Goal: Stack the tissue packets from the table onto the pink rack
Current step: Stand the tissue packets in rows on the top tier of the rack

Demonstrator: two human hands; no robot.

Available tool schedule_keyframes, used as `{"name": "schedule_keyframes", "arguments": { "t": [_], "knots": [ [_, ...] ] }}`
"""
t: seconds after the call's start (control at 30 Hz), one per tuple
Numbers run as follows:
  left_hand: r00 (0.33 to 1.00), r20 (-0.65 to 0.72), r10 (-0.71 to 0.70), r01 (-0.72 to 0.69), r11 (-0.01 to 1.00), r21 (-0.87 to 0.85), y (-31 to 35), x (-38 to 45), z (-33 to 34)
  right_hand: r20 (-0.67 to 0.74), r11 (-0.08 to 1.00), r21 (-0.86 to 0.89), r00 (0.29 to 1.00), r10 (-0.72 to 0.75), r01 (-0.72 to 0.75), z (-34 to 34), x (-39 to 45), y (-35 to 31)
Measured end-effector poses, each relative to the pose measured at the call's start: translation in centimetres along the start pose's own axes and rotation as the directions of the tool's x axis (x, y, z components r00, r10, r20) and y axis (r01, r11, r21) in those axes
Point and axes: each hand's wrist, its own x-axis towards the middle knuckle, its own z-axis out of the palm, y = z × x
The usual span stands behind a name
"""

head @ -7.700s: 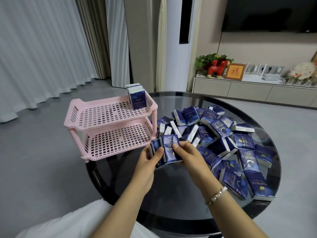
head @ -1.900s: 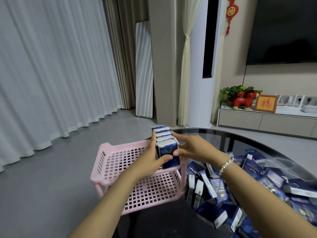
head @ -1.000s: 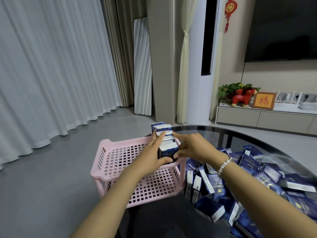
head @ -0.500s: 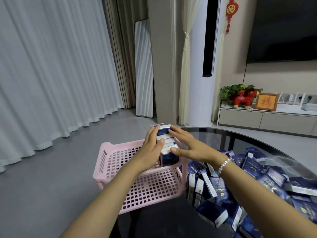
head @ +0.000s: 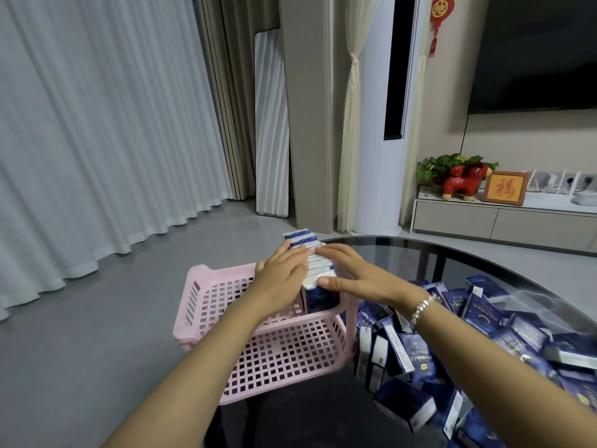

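Both hands lie flat, fingers spread, gripping nothing, on a row of upright dark-blue tissue packets (head: 318,291) at the right end of the pink slotted plastic rack's (head: 206,294) top shelf. The left hand (head: 281,274) covers the row's left side, the right hand (head: 352,274) its right, thumb on the nearest packet. Beyond the right wrist, loose blue packets (head: 478,321) litter the round dark glass table (head: 403,250).
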Motion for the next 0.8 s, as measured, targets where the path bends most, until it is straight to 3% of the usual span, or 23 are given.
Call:
{"name": "schedule_keyframes", "arguments": {
  "t": [0.1,0.27,0.47,0.53,0.67,0.8],
  "knots": [
    [0.998,-0.062,-0.028,0.017,0.985,-0.174,0.2,1.3,-0.7,-0.015,1.0,0.028,1.0,0.006,-0.005,0.4,0.0,0.4],
    [0.99,0.048,-0.135,0.142,0.962,-0.232,-0.2,3.7,-0.8,-0.038,0.995,0.095,0.999,0.002,0.001,1.0,-0.3,0.6],
    [0.997,0.081,-0.009,0.026,0.976,-0.215,-1.0,4.0,0.1,-0.04,0.989,0.149,0.999,0.016,-0.01,0.8,-0.8,0.7],
    [0.993,0.115,-0.001,0.024,0.979,-0.201,-1.0,4.0,0.3,-0.084,0.993,0.106,0.995,-0.052,0.061,0.9,-1.1,0.5],
    [0.974,0.224,-0.02,0.079,0.963,-0.259,-1.3,3.8,-0.3,-0.311,0.98,-0.089,0.93,-0.197,0.177,1.4,-1.9,0.1],
    [0.965,0.262,0.003,0.077,0.953,-0.295,-1.2,3.4,-0.4,-0.287,0.97,-0.169,0.932,-0.22,0.177,1.5,-2.0,0.0]
  ]
}}
